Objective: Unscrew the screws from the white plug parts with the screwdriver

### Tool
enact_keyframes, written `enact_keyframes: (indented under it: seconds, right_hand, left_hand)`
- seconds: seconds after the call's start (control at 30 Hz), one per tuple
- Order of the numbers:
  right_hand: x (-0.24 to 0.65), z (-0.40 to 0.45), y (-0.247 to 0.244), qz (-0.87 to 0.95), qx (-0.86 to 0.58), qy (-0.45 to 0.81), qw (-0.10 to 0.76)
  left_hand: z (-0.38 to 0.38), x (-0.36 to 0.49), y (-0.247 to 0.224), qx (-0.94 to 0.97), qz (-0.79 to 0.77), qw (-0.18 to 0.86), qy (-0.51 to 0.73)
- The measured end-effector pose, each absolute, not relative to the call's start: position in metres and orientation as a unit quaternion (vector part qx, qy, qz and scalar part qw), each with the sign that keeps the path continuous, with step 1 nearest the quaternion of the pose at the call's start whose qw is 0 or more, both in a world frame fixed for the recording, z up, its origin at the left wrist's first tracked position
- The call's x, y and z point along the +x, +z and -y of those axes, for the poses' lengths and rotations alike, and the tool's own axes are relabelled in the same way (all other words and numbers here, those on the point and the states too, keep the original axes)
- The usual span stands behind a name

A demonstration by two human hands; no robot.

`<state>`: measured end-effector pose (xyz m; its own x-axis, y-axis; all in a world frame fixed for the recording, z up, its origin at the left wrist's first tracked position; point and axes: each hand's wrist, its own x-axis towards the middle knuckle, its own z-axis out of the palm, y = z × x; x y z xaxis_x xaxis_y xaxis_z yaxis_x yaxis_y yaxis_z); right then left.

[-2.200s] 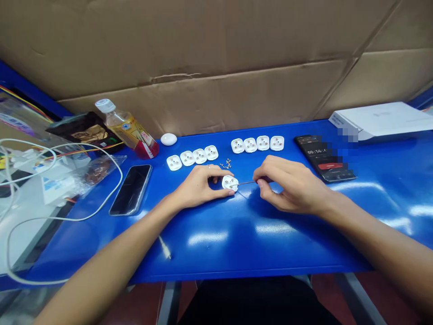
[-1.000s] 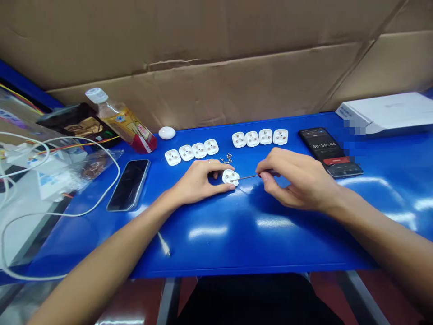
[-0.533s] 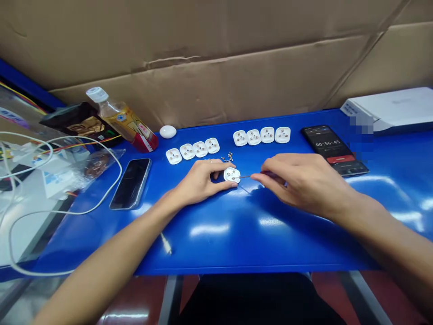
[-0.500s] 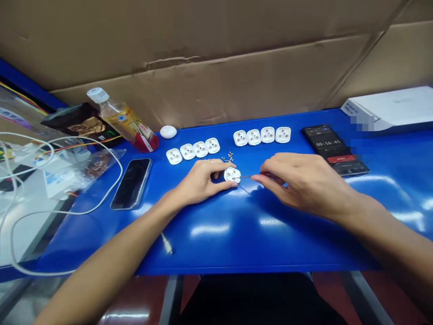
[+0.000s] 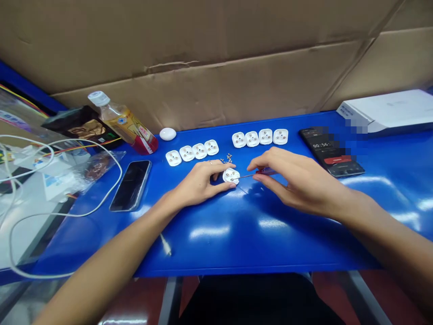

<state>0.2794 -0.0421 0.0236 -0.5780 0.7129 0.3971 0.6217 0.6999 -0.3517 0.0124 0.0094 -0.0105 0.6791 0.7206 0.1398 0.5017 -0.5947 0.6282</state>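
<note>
My left hand (image 5: 206,180) pinches a small white plug piece (image 5: 231,175) between thumb and fingers on the blue table. From the right, my right hand (image 5: 287,176) holds a screwdriver (image 5: 265,171) with a red handle; its thin shaft reaches to a metal part of the white piece. Small screws (image 5: 228,158) lie in a loose pile just behind it. Two rows of similar white pieces stand farther back, one on the left (image 5: 199,150) and one on the right (image 5: 265,136), each with metal contacts showing.
A phone (image 5: 131,185), a leaning bottle (image 5: 126,124), white cables (image 5: 67,212) and a plastic bag (image 5: 101,164) lie left. A white oval object (image 5: 168,133) sits behind. At right are a phone with a timer (image 5: 331,151) and a white box (image 5: 389,110). Cardboard (image 5: 216,67) lines the back.
The fingers of my right hand have opened a little around the screwdriver handle, and more of it shows. My left hand still holds the white piece. The view has shifted slightly.
</note>
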Motion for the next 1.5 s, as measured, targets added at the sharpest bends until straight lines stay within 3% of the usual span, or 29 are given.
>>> enact_keyframes:
  seconds: [0.17,0.33,0.47,0.63,0.97,1.07,1.23,1.37,1.5]
  right_hand:
    - [0.282,0.044,0.03,0.905,-0.358,0.082,0.213]
    - [0.276,0.047,0.025,0.882,-0.418,0.014,0.217]
    - [0.278,0.047,0.025,0.902,-0.369,0.009,0.224]
    - [0.283,0.046,0.034,0.937,-0.305,-0.024,0.17]
    - [0.28,0.047,0.025,0.905,-0.343,0.01,0.252]
    - [0.279,0.048,0.025,0.903,-0.346,0.05,0.25]
    - [0.278,0.048,0.024,0.886,-0.395,0.0,0.243]
    - [0.278,0.047,0.025,0.897,-0.358,0.027,0.257]
    - [0.281,0.045,0.024,0.878,-0.412,0.021,0.245]
  left_hand:
    - [-0.011,0.011,-0.011,0.872,-0.346,0.284,0.2]
    - [-0.011,0.011,-0.012,0.871,-0.343,0.287,0.204]
    - [-0.01,0.011,-0.011,0.873,-0.331,0.298,0.198]
    - [-0.012,0.009,-0.011,0.876,-0.333,0.291,0.193]
    - [-0.01,0.01,-0.01,0.883,-0.332,0.277,0.181]
    - [-0.011,0.01,-0.011,0.883,-0.33,0.275,0.187]
    - [-0.011,0.008,-0.013,0.882,-0.328,0.276,0.193]
    - [-0.011,0.009,-0.014,0.885,-0.326,0.271,0.192]
    - [-0.011,0.009,-0.014,0.885,-0.329,0.269,0.191]
